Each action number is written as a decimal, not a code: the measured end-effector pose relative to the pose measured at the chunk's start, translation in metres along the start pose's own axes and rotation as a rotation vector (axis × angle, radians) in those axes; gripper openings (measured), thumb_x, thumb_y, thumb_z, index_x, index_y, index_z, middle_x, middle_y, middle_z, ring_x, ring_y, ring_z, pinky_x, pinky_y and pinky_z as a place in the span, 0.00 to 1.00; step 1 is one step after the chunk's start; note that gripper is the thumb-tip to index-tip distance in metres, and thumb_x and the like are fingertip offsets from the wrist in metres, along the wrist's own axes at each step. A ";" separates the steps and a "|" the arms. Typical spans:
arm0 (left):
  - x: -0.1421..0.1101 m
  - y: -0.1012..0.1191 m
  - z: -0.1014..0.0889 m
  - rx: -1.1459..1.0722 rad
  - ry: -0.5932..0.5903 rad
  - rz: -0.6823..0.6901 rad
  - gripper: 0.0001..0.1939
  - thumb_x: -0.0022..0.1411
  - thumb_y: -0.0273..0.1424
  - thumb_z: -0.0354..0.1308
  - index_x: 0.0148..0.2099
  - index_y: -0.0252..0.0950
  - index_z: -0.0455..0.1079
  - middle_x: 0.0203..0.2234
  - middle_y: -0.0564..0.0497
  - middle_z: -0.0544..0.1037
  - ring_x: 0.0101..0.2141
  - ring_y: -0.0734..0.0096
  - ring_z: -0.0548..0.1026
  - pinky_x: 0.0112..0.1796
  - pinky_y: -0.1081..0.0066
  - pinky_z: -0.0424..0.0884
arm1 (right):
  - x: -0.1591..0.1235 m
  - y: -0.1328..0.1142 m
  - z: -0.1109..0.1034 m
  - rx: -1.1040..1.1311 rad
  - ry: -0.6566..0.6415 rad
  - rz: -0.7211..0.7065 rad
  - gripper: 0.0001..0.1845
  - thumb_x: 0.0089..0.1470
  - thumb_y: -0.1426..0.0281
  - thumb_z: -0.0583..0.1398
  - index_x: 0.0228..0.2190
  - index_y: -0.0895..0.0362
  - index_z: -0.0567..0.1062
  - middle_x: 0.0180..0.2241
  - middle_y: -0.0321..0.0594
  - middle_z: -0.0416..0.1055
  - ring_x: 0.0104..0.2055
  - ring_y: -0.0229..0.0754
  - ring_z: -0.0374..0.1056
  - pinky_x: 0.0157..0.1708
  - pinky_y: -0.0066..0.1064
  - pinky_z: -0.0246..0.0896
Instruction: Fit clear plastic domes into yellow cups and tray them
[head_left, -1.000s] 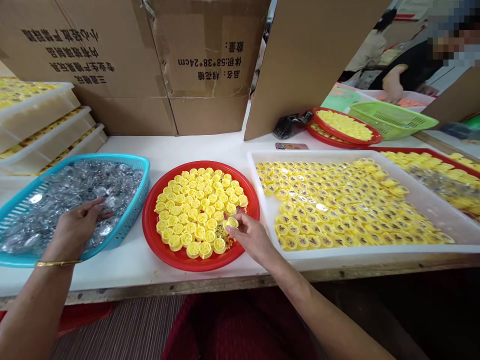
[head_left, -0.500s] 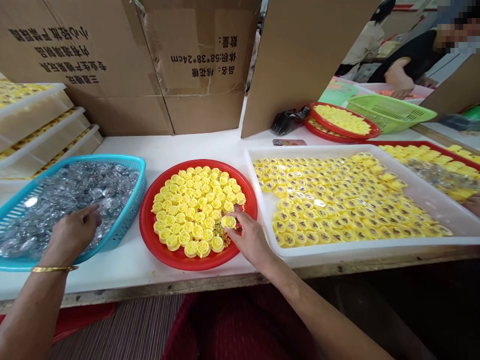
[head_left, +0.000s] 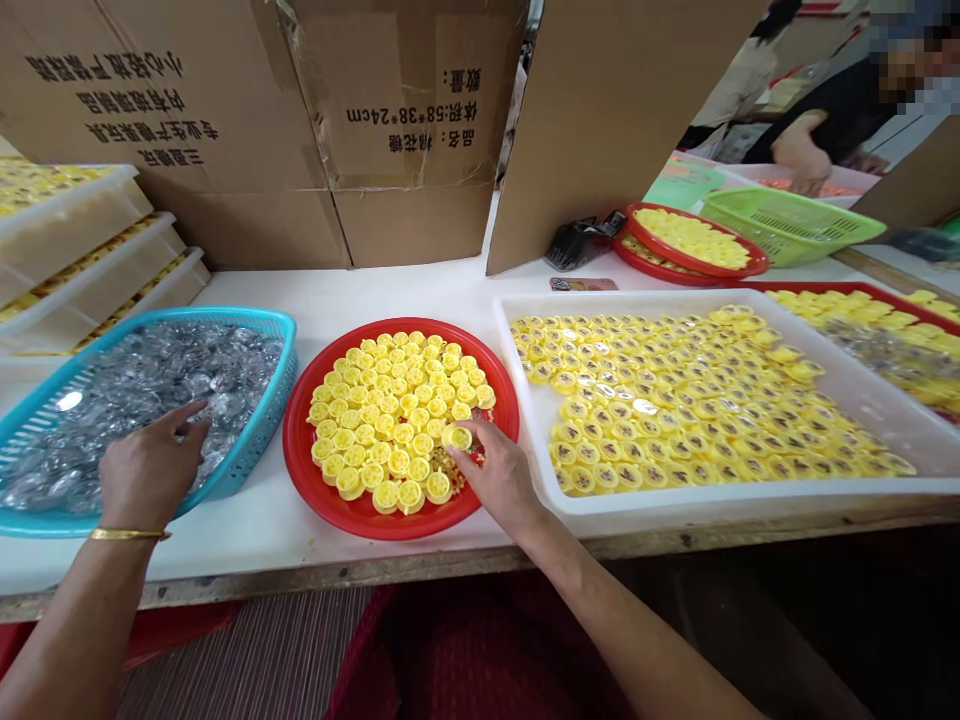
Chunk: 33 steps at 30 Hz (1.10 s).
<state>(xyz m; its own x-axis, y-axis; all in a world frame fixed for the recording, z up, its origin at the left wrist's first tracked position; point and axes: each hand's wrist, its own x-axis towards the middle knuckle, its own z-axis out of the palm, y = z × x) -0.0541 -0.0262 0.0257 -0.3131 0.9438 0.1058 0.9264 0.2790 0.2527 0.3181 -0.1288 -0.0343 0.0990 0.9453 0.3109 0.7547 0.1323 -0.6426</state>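
Observation:
My left hand (head_left: 150,465), with a gold bangle at the wrist, reaches over the blue basket (head_left: 281,385) of clear plastic covers (head_left: 169,370). Its thumb and forefinger are a little apart at the covers, and no separate piece shows between them. Over the right side of a round red tray (head_left: 330,515), my right hand (head_left: 502,475) pinches a small round yellow plastic cup (head_left: 457,437) between thumb and fingers. Many similar yellow cups (head_left: 375,410) stand upright on that tray, with small loose bits (head_left: 446,465) lying beside them.
A white tray (head_left: 652,500) of rows of yellow pieces stands right. Stacked white trays (head_left: 90,260) are at left, and cardboard (head_left: 420,225) walls the back. Farther right are red trays (head_left: 750,262), a green basket (head_left: 795,225) and a co-worker's hand (head_left: 810,170).
My left hand has shifted slightly right over the covers, its fingers bent more downward. My right hand still holds the yellow cup in about the same spot. The whole view has shifted slightly.

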 end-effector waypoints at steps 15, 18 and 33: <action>-0.002 -0.001 0.002 -0.646 -0.113 -0.252 0.15 0.46 0.33 0.61 0.39 0.37 0.73 0.17 0.57 0.76 0.23 0.69 0.77 0.25 0.76 0.70 | 0.000 0.002 -0.001 0.038 -0.001 0.025 0.14 0.55 0.68 0.59 0.44 0.55 0.71 0.44 0.44 0.75 0.46 0.45 0.71 0.48 0.36 0.64; -0.003 0.002 0.000 -0.651 -0.113 -0.216 0.17 0.48 0.32 0.60 0.43 0.38 0.75 0.17 0.57 0.76 0.24 0.71 0.76 0.25 0.78 0.70 | 0.002 0.000 -0.003 0.043 -0.017 0.004 0.13 0.55 0.70 0.58 0.44 0.55 0.71 0.44 0.44 0.73 0.47 0.44 0.70 0.49 0.35 0.64; 0.001 -0.020 0.001 -1.229 -0.224 -0.247 0.12 0.45 0.26 0.62 0.35 0.29 0.72 0.22 0.50 0.77 0.25 0.68 0.78 0.29 0.71 0.75 | 0.002 0.023 0.004 -0.066 0.016 -0.125 0.16 0.54 0.62 0.55 0.42 0.54 0.74 0.43 0.46 0.72 0.42 0.48 0.72 0.34 0.35 0.71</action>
<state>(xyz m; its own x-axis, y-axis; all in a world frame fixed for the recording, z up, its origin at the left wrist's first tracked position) -0.0723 -0.0311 0.0203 -0.2952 0.9332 -0.2048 0.0082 0.2169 0.9762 0.3333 -0.1231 -0.0511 0.0115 0.9178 0.3970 0.8029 0.2282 -0.5507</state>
